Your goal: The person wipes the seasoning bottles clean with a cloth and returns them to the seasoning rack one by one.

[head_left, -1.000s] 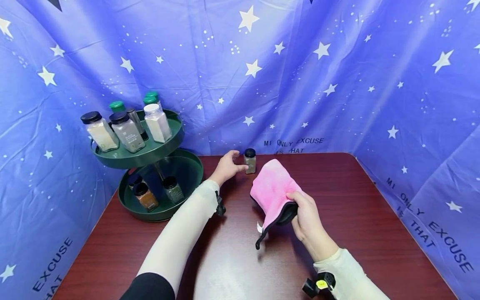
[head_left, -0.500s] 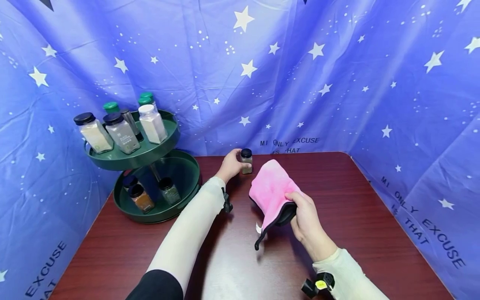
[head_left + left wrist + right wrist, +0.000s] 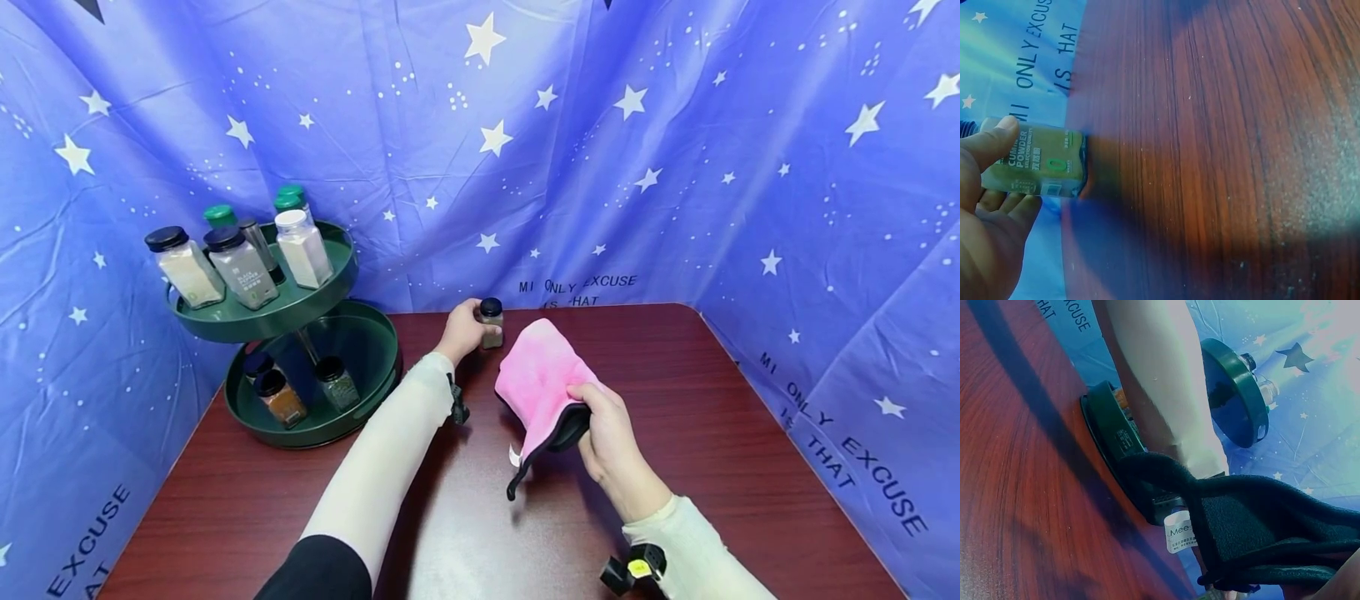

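Note:
At the back of the table my left hand (image 3: 462, 332) grips a small clear jar of cumin powder (image 3: 492, 323) with a black lid. Its label shows in the left wrist view, where the thumb presses one side of the jar (image 3: 1041, 159) and the fingers curl behind it. My right hand (image 3: 613, 437) holds a folded pink cloth (image 3: 542, 371) with a black edge, thumb on top, just right of the jar. Dark cloth folds (image 3: 1260, 519) and a white tag (image 3: 1180, 532) fill the lower part of the right wrist view.
On the left stands a green two-tier rack (image 3: 322, 433). Its upper tier carries several spice jars, including a black pepper jar (image 3: 243, 271) and a white-lidded jar (image 3: 303, 250). Lower down sit an orange-brown jar (image 3: 281, 402) and a dark green jar (image 3: 337, 385). Starry blue curtains border the table.
My left hand has moved right to the cumin jar and closed its fingers around it. The right hand with the pink cloth has hardly moved. The head view has shifted slightly.

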Tool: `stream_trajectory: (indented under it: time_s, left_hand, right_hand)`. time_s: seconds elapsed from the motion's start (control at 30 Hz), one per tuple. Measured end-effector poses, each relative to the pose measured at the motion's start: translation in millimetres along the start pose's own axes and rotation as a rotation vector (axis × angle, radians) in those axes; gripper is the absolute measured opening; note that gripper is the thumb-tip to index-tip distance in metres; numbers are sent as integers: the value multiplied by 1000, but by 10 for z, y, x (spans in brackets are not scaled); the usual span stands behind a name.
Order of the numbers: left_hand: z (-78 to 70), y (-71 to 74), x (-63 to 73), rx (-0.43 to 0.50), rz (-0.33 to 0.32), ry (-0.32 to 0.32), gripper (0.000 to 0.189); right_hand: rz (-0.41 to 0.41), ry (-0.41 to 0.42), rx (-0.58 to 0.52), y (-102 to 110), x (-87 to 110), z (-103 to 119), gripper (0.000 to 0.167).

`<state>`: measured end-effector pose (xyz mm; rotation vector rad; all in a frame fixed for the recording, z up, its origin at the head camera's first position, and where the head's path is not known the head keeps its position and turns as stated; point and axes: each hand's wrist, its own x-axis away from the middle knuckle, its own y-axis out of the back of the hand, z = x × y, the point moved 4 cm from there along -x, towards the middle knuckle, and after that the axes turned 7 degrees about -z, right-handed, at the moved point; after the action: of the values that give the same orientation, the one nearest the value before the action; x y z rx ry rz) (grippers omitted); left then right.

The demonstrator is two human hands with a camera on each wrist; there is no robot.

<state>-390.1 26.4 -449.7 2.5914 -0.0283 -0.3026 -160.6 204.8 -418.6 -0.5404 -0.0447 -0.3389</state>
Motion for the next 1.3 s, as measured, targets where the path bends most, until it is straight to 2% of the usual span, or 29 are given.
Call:
stream_trajectory:
  time_s: [0.23,0.43,0.67,0.8,1.03,1.3]
  left_hand:
    - [13,36,6,-15,-5,2,48]
    - [-63,131,30,-10,0,-55,48]
    - [-121,267,126,-2,-1,-113,48]
    - [-134,355,230,-9,2,-117,48]
    - [-195,485,464,32,22,-126,49]
    - [-309,533,790,81,73,-160,47]
  right_hand:
    - [9,3,4,-23,-6,1,27]
    - [13,6,-6,-9,-32,6,28]
    - [10,8,-12,17,-52,20,29]
    - [9,1,-8,20,-57,9,29]
    - [-3,-11,-3,37,-74,-13,29]
    - [-9,-20,-7,31,-104,-32,27]
